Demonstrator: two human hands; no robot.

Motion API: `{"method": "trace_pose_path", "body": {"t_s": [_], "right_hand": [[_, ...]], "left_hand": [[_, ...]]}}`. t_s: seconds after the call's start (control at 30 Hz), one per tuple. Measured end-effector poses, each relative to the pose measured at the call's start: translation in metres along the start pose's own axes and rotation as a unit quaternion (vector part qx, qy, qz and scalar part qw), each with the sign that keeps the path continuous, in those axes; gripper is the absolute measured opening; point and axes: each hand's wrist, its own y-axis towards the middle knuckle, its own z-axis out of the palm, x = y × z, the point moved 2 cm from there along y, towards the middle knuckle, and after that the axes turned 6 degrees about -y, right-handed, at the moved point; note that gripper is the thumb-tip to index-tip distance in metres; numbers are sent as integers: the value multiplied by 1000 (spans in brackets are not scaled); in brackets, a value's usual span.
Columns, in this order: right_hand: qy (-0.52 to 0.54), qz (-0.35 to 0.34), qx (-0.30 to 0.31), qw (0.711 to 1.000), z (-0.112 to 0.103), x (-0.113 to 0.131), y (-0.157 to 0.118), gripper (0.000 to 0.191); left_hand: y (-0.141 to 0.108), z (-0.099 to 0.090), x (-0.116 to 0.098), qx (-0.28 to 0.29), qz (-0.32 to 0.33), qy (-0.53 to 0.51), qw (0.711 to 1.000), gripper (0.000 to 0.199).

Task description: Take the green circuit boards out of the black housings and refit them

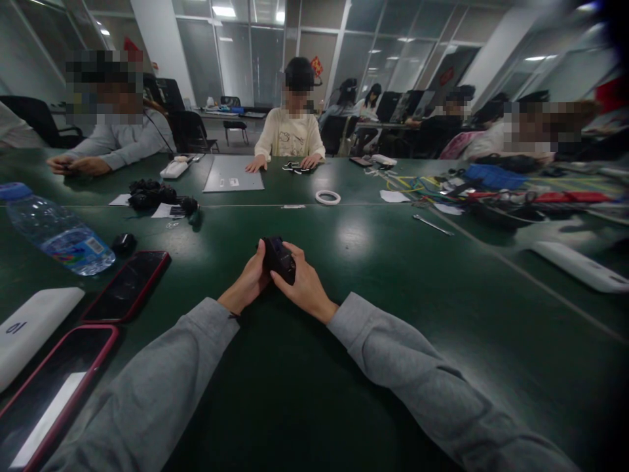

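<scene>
Both hands hold a small black boxy device (280, 257) just above the green table (393, 341); its exact kind cannot be made out. My left hand (252, 278) grips its left side, the thumb pressed along the edge. Around its right side wraps my right hand (305, 283), with the fingers over the far edge and the thumb at the near edge. The device is tilted, and part of it is hidden by the fingers and palms.
To the left lie a water bottle (63, 229), a small black case (124, 242), two red-edged phones (128, 286) and a white power bank (37, 328). Ahead are a white ring (327, 197) and a wrench (432, 225). Tangled cables (417, 183) lie far right; people sit across.
</scene>
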Motion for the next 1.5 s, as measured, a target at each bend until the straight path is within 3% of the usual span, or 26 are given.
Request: {"method": "trace_pose_path", "body": {"t_s": [0.27,0.4,0.53,0.67,0.8,1.2,1.5], "right_hand": [[-33,-13,20,999,1,-3,2,55],[-38,-42,8,998,0,-1,2,55],[-42,-58,-48,996,-5,3,0,53],[-51,-48,-148,987,-12,4,0,52],[-51,-8,-182,982,-14,-4,4,49],[-10,91,-175,980,-6,-41,8,45],[-64,83,-137,985,-5,-39,8,49]], "left_hand": [[3,-9,3,-16,0,-7,1000,56],[1,-8,0,-18,-20,-39,999,65],[1,-8,-5,-39,-44,-84,995,74],[0,-8,-10,-43,-61,-110,991,63],[-2,-7,-14,-17,-58,-128,990,57],[0,-8,-16,-29,-57,-135,989,47],[-4,-5,-22,-17,-77,-146,986,43]]}}
